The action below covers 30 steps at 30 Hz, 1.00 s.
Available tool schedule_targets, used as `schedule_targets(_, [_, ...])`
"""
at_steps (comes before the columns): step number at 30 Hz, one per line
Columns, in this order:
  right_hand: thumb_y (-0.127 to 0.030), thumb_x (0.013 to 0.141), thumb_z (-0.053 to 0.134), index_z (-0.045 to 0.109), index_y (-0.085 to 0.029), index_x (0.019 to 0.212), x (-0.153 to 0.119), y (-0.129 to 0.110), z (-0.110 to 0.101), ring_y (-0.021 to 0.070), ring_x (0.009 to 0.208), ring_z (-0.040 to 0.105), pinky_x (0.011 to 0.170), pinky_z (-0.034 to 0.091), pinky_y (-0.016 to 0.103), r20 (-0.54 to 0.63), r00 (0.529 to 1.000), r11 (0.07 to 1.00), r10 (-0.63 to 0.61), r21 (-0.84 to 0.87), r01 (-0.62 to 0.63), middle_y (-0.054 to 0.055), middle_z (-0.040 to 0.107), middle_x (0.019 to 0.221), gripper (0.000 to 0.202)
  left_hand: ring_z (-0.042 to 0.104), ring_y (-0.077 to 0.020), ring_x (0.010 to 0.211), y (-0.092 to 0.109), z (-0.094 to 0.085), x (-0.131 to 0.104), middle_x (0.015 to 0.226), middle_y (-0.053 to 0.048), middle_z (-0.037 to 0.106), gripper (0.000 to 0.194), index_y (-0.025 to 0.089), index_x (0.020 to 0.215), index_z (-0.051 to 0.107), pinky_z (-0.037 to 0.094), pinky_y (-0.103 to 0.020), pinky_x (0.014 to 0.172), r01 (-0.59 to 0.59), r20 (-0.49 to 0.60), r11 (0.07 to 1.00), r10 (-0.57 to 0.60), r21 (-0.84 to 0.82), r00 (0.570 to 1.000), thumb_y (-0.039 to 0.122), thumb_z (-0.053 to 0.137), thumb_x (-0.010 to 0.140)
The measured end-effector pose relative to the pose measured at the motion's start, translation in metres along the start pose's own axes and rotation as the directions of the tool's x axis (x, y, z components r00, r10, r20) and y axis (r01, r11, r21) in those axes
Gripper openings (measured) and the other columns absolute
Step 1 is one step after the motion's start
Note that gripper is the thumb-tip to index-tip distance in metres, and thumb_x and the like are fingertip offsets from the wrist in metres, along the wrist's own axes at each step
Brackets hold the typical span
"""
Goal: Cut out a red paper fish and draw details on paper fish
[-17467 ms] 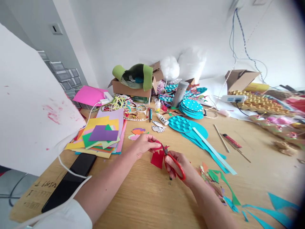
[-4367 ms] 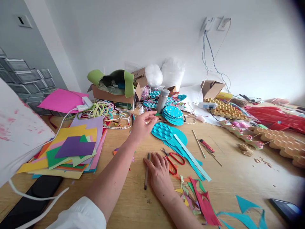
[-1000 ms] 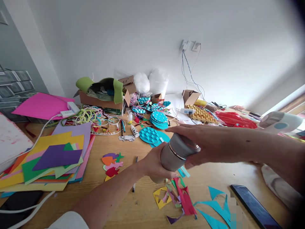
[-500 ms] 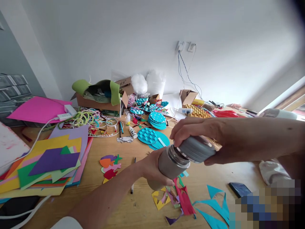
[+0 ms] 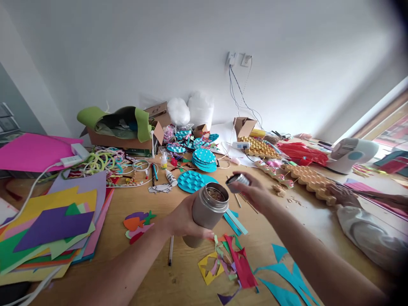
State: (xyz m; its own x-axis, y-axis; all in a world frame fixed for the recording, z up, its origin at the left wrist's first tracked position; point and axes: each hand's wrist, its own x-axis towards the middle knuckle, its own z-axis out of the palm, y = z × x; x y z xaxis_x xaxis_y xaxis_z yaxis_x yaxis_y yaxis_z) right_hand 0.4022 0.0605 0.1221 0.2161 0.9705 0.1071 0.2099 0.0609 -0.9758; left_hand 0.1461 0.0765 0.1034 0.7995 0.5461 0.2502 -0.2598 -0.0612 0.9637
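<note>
My left hand (image 5: 188, 216) is wrapped round a grey metal thermos flask (image 5: 208, 212), which tilts a little over the table. Its mouth is uncovered and something brownish shows inside. To the right, apart from the flask, my right hand (image 5: 253, 193) grips the flask's lid (image 5: 237, 182), with the lid's hollow underside partly in view. Below the flask lie yellow paper scraps (image 5: 210, 267) and red paper scraps (image 5: 242, 265). A pen (image 5: 171, 250) rests on the table beside my left wrist.
Stacked coloured paper (image 5: 57, 229) covers the left side. Behind stand a cardboard box (image 5: 117, 140), blue discs (image 5: 191, 181) and a white glue bottle (image 5: 171, 177). At the right, another person's hand (image 5: 344, 195) is by an egg tray (image 5: 309, 180). Blue offcuts (image 5: 283, 276) lie in front.
The lid has come off the flask, and my right hand has carried it away from the mouth. The flask stands more upright in my left hand. The view has shifted rightward.
</note>
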Motion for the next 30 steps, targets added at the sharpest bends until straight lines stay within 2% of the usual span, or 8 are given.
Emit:
schedule_targets(2, [-0.047, 0.059, 0.081, 0.053, -0.019, 0.103, 0.004, 0.047, 0.001, 0.0261, 0.079, 0.066, 0.068, 0.052, 0.039, -0.092, 0.991, 0.994, 0.093, -0.057, -0.099, 0.006, 0.066, 0.086, 0.059, 0.062, -0.0201, 0.080, 0.000, -0.004, 0.000, 0.088, -0.004, 0.068, 0.053, 0.018, 0.103, 0.062, 0.049, -0.032, 0.072, -0.018, -0.012, 1.000, 0.019, 0.003, 1.000, 0.019, 0.082, 0.053])
schedule_targets(5, [-0.051, 0.055, 0.080, 0.052, -0.021, 0.095, 0.008, 0.097, -0.005, 0.0250, 0.076, 0.064, 0.065, 0.051, 0.037, -0.230, 0.972, 0.946, 0.049, -0.301, -0.118, 0.004, 0.065, 0.082, 0.058, 0.061, -0.0179, 0.077, 0.000, -0.009, 0.000, 0.088, -0.004, 0.067, 0.054, 0.017, 0.105, 0.060, 0.048, -0.029, 0.069, -0.028, -0.024, 1.000, 0.028, 0.003, 0.999, 0.019, 0.082, 0.055])
schedule_targets(12, [-0.052, 0.053, 0.074, 0.052, -0.021, 0.086, 0.008, 0.138, -0.033, 0.0352, 0.099, 0.055, 0.086, 0.043, 0.050, -0.315, 0.944, 0.828, -0.099, -0.552, -0.098, 0.012, 0.063, 0.094, 0.051, 0.060, -0.0172, 0.076, 0.000, -0.012, 0.004, 0.088, -0.004, 0.066, 0.056, 0.015, 0.106, 0.058, 0.048, -0.027, 0.067, -0.041, -0.069, 0.999, 0.043, 0.025, 0.997, 0.019, 0.082, 0.055])
schedule_targets(17, [-0.063, 0.060, 0.073, 0.056, -0.020, 0.105, -0.008, 0.099, -0.019, 0.0373, 0.115, 0.049, 0.097, 0.037, 0.055, -0.256, 0.937, 0.804, -0.236, -0.593, 0.041, 0.015, 0.061, 0.115, 0.064, 0.062, -0.0181, 0.078, -0.003, -0.007, 0.010, 0.089, -0.004, 0.066, 0.063, 0.016, 0.115, 0.055, 0.049, -0.029, 0.070, -0.057, -0.122, 0.997, 0.062, 0.049, 0.991, 0.018, 0.080, 0.057])
schedule_targets(19, [-0.069, 0.070, 0.064, 0.052, -0.021, 0.119, -0.022, 0.063, -0.001, 0.0319, 0.110, 0.057, 0.092, 0.044, 0.048, -0.056, 0.974, 0.911, -0.220, -0.369, 0.184, 0.015, 0.060, 0.121, 0.069, 0.062, -0.0192, 0.081, -0.007, -0.003, 0.013, 0.093, -0.004, 0.067, 0.063, 0.016, 0.115, 0.054, 0.050, -0.030, 0.072, -0.048, -0.159, 0.995, 0.061, 0.083, 0.985, 0.017, 0.080, 0.058])
schedule_targets(22, [-0.071, 0.064, 0.070, 0.052, -0.022, 0.126, -0.044, 0.008, 0.030, 0.0315, 0.116, 0.055, 0.096, 0.045, 0.042, 0.307, 0.917, 0.939, -0.254, -0.150, 0.310, 0.013, 0.058, 0.129, 0.081, 0.063, -0.0230, 0.090, -0.019, 0.004, 0.019, 0.103, -0.007, 0.066, 0.065, 0.017, 0.116, 0.052, 0.050, -0.034, 0.078, -0.041, -0.228, 0.989, 0.074, 0.145, 0.971, 0.018, 0.080, 0.058])
schedule_targets(25, [-0.049, 0.066, 0.081, 0.057, -0.021, 0.121, -0.055, -0.020, 0.051, 0.0302, 0.110, 0.059, 0.093, 0.047, 0.040, 0.264, 0.935, 0.930, -0.237, -0.215, 0.296, 0.011, 0.064, 0.121, 0.067, 0.060, -0.0283, 0.104, -0.036, 0.009, 0.028, 0.118, -0.010, 0.062, 0.084, 0.019, 0.124, 0.046, 0.050, -0.037, 0.086, -0.113, -0.287, 0.971, 0.172, 0.209, 0.942, 0.018, 0.085, 0.050])
schedule_targets(30, [-0.030, 0.067, 0.079, 0.060, -0.018, 0.113, -0.041, -0.009, 0.051, 0.0280, 0.099, 0.064, 0.085, 0.050, 0.038, 0.135, 0.965, 0.930, -0.224, -0.265, 0.253, 0.008, 0.070, 0.107, 0.051, 0.060, -0.0290, 0.109, -0.045, 0.015, 0.047, 0.126, -0.013, 0.058, 0.114, 0.025, 0.148, 0.019, 0.050, -0.040, 0.091, -0.119, -0.289, 0.964, 0.187, 0.237, 0.939, 0.022, 0.086, 0.055])
